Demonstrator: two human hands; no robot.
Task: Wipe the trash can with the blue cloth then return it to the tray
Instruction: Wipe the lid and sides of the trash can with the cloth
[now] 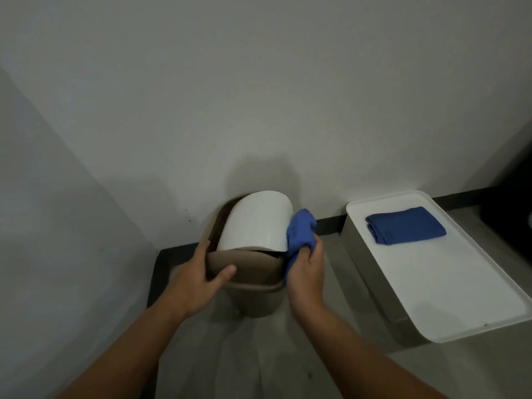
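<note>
Currently the right hand (306, 267) is clenching the blue cloth (299, 233) against the trash can (247, 283) lid's right edge; the left hand (198, 279) is clasping the can's rim; the tray (431, 298) is lying right of the can, nearer the right hand.

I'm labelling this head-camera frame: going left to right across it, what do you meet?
Left hand → trash can → right hand gripping a blue cloth → white tray with a folded blue cloth on it.
</note>
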